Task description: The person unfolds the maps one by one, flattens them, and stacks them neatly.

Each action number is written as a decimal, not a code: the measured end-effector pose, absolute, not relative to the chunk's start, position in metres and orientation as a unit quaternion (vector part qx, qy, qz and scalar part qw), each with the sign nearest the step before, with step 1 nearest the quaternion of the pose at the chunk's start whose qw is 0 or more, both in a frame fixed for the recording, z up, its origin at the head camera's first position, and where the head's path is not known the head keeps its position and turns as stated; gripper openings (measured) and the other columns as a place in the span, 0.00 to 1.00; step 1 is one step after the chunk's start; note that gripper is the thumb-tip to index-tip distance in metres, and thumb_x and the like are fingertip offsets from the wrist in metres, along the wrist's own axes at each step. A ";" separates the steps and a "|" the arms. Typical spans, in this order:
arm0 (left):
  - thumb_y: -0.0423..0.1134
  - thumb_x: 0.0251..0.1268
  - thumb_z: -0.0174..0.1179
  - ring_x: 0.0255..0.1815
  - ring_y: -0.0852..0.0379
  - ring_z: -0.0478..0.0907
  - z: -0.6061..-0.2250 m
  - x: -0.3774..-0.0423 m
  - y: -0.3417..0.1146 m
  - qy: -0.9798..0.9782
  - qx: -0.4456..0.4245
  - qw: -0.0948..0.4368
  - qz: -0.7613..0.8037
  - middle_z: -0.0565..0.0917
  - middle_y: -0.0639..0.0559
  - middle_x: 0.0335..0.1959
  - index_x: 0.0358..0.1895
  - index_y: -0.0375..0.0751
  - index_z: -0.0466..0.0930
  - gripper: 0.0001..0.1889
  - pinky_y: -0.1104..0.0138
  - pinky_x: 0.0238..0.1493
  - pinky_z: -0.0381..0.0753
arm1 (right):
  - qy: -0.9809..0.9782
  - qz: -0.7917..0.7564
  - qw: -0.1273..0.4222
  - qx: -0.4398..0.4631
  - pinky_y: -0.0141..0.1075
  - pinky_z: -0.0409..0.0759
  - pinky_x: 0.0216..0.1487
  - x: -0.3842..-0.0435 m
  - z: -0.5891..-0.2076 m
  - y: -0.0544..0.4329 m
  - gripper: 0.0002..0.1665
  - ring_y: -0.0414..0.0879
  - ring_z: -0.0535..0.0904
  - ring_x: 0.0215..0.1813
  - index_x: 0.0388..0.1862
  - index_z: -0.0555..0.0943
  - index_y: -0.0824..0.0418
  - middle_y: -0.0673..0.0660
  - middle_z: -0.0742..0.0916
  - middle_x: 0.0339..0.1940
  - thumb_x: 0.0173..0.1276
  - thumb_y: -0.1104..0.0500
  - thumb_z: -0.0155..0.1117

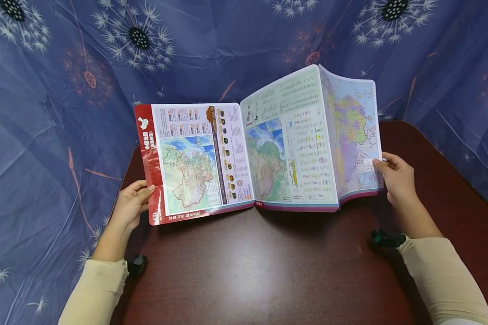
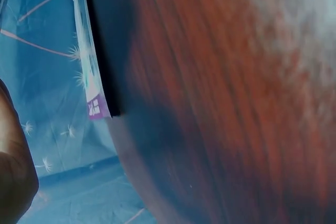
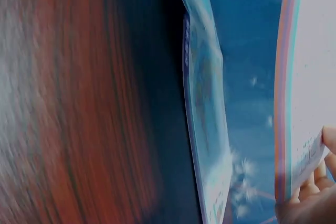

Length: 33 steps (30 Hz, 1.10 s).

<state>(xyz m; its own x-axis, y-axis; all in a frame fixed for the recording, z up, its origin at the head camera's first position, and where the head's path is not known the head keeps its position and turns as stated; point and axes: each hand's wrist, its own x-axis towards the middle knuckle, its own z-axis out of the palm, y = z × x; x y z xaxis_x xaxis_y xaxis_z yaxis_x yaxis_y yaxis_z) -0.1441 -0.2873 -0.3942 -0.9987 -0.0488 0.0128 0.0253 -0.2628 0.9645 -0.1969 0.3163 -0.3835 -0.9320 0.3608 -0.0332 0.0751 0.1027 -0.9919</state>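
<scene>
A fold-out map (image 1: 195, 171) stands partly unfolded above the table, its panels creased in a zigzag. Its left end has a red border with white lettering; the middle and right panels carry coloured maps and small printed text. My left hand (image 1: 132, 205) pinches the red left edge near the lower corner, thumb on the front. At the far right edge, my right hand (image 1: 399, 177) pinches the last panel, also with the thumb in front. In the right wrist view, the fingers (image 3: 315, 187) hold a striped-edge panel (image 3: 315, 51). The left wrist view shows only part of the left hand (image 2: 13, 161).
The dark red-brown wooden table (image 1: 244, 271) lies beneath the map, with a bright reflection near its front. A blue cloth (image 1: 211, 49) with dandelion prints hangs behind and along the sides. Dark straps (image 1: 386, 238) sit at both wrists, by the cream sleeves (image 1: 443, 275).
</scene>
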 end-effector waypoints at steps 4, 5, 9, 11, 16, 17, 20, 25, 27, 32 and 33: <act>0.25 0.63 0.51 0.24 0.60 0.81 -0.390 -0.141 -0.286 -0.608 0.021 0.026 -0.793 0.83 0.51 0.24 0.34 0.42 0.80 0.09 0.70 0.20 0.79 | -0.722 0.655 0.132 -0.180 0.21 0.72 0.26 -0.203 -0.386 0.339 0.25 0.36 0.72 0.31 0.54 0.75 0.57 0.47 0.78 0.34 0.57 0.53 0.65; 0.25 0.63 0.51 0.23 0.60 0.81 -0.389 -0.142 -0.286 -0.606 0.022 0.025 -0.794 0.83 0.51 0.24 0.34 0.42 0.80 0.09 0.70 0.20 0.79 | -0.726 0.647 0.140 -0.186 0.21 0.72 0.25 -0.204 -0.386 0.342 0.24 0.36 0.72 0.31 0.54 0.75 0.57 0.47 0.77 0.34 0.58 0.54 0.64; 0.25 0.63 0.51 0.23 0.61 0.80 -0.389 -0.144 -0.290 -0.606 0.027 0.023 -0.795 0.83 0.52 0.23 0.34 0.42 0.80 0.10 0.71 0.19 0.79 | -0.761 0.590 0.160 -0.217 0.19 0.69 0.25 -0.208 -0.387 0.356 0.22 0.35 0.70 0.31 0.56 0.74 0.57 0.47 0.75 0.32 0.62 0.55 0.60; 0.25 0.63 0.51 0.22 0.61 0.80 -0.389 -0.145 -0.292 -0.609 0.030 0.023 -0.792 0.82 0.52 0.23 0.33 0.42 0.80 0.10 0.71 0.18 0.79 | -0.782 0.554 0.168 -0.232 0.19 0.69 0.24 -0.210 -0.387 0.362 0.22 0.34 0.69 0.30 0.57 0.73 0.58 0.46 0.74 0.32 0.64 0.56 0.58; 0.26 0.62 0.52 0.22 0.61 0.80 -0.390 -0.150 -0.294 -0.619 0.038 0.024 -0.784 0.83 0.52 0.24 0.33 0.44 0.80 0.09 0.69 0.18 0.79 | -0.830 0.469 0.164 -0.254 0.19 0.68 0.24 -0.215 -0.388 0.374 0.25 0.33 0.69 0.28 0.61 0.69 0.60 0.45 0.73 0.33 0.67 0.56 0.53; 0.26 0.62 0.53 0.22 0.61 0.80 -0.390 -0.151 -0.294 -0.620 0.041 0.022 -0.783 0.83 0.52 0.24 0.33 0.44 0.80 0.09 0.68 0.18 0.79 | -0.839 0.454 0.160 -0.253 0.19 0.68 0.24 -0.215 -0.388 0.376 0.25 0.32 0.69 0.28 0.62 0.68 0.61 0.45 0.73 0.33 0.67 0.55 0.52; 0.27 0.61 0.54 0.23 0.61 0.80 -0.390 -0.154 -0.292 -0.628 0.052 0.017 -0.777 0.83 0.53 0.24 0.33 0.45 0.79 0.08 0.68 0.19 0.79 | -0.860 0.420 0.154 -0.245 0.19 0.68 0.24 -0.217 -0.389 0.381 0.27 0.32 0.69 0.28 0.63 0.68 0.62 0.47 0.73 0.34 0.68 0.52 0.50; 0.28 0.61 0.55 0.21 0.62 0.80 -0.390 -0.160 -0.289 -0.640 0.075 0.016 -0.764 0.83 0.54 0.23 0.32 0.45 0.79 0.08 0.68 0.19 0.79 | -0.876 0.391 0.148 -0.240 0.20 0.66 0.25 -0.222 -0.392 0.383 0.27 0.33 0.68 0.28 0.63 0.68 0.62 0.49 0.73 0.35 0.68 0.51 0.49; 0.28 0.61 0.55 0.21 0.62 0.80 -0.391 -0.162 -0.289 -0.649 0.082 0.016 -0.756 0.82 0.55 0.23 0.32 0.45 0.79 0.07 0.68 0.19 0.79 | -0.878 0.386 0.147 -0.242 0.20 0.67 0.25 -0.225 -0.395 0.384 0.27 0.33 0.67 0.28 0.62 0.68 0.62 0.49 0.73 0.36 0.68 0.51 0.49; 0.30 0.62 0.55 0.20 0.63 0.78 -0.391 -0.171 -0.287 -0.687 0.096 0.012 -0.720 0.82 0.57 0.22 0.40 0.37 0.75 0.05 0.69 0.19 0.79 | -0.885 0.367 0.146 -0.247 0.27 0.67 0.29 -0.232 -0.400 0.384 0.26 0.37 0.68 0.30 0.61 0.70 0.63 0.55 0.75 0.39 0.67 0.53 0.48; 0.31 0.62 0.55 0.19 0.63 0.78 -0.391 -0.174 -0.286 -0.696 0.102 0.011 -0.711 0.81 0.57 0.22 0.42 0.34 0.74 0.07 0.69 0.19 0.79 | -0.888 0.360 0.143 -0.248 0.29 0.67 0.30 -0.234 -0.400 0.384 0.26 0.39 0.69 0.32 0.61 0.70 0.63 0.57 0.76 0.41 0.67 0.53 0.48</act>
